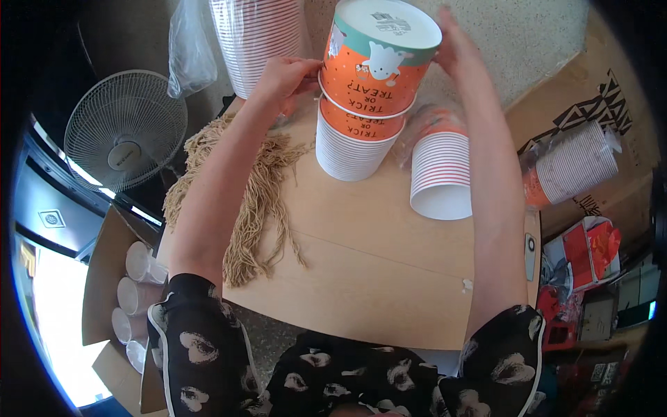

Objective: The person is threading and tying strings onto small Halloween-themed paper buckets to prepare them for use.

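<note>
An upside-down orange paper bucket (375, 82) with a green band, a white cartoon figure and a white base tops a stack of nested buckets (354, 154) at the table's far side. At its left lower edge, the fingers of my left hand (286, 78) are closed on the bucket's rim. My right hand (457, 47) is beside the bucket's upper right side, its fingers stretched upward and slightly blurred. Its thumb side is close to the bucket; firm contact cannot be made out. A tan bundle of yarn-like strands (253, 208) lies below my left forearm.
A second nested bucket stack (439, 167) lies near my right forearm. Behind stands a tall plastic-wrapped stack (257, 42). A fan (125, 132) and a carton of clear cups (104, 299) are left. A bagged stack (577, 167) rests on cardboard at right.
</note>
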Demonstrator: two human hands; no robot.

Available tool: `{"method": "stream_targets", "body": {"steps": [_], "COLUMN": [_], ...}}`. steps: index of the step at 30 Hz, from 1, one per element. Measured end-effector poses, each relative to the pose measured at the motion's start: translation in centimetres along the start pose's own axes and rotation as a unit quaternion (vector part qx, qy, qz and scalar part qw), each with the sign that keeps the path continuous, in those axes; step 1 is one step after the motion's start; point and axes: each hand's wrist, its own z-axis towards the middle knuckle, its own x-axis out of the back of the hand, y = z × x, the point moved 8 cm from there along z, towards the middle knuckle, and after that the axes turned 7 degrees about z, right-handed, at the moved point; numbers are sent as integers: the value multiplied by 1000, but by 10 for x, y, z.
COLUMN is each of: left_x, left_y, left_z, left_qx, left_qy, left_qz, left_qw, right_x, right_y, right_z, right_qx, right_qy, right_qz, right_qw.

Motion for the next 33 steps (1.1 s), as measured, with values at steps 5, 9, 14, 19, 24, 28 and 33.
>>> {"method": "stream_targets", "body": {"steps": [5, 9, 14, 19, 24, 28, 33], "left_x": [-11, -24, -27, -23, -28, -31, -116], "left_y": [2, 0, -15, -38, -63, -39, -41], "left_z": [-11, -14, -9, -5, -2, -57, -164], "left_qx": [-86, -219, -215, -170, -158, -291, -350], "left_qy": [62, 74, 60, 40, 58, 226, 112], "left_qz": [-10, 28, 55, 105, 115, 119, 132], "left_qw": [994, 972, 973, 979, 979, 922, 920], "right_x": [-23, -15, -9, -34, -21, -6, 72], "right_y": [-30, -7, 4, 25, 49, 39, -22], "right_z": [-61, -71, -63, -62, -79, -104, -258], "right_qx": [126, 105, 45, -36, -8, 7, 336], "right_qy": [7, 42, 85, 127, 196, 97, 263], "right_qz": [-193, -68, -36, -37, -1, -30, -312], "right_qw": [973, 991, 995, 991, 981, 995, 849]}}
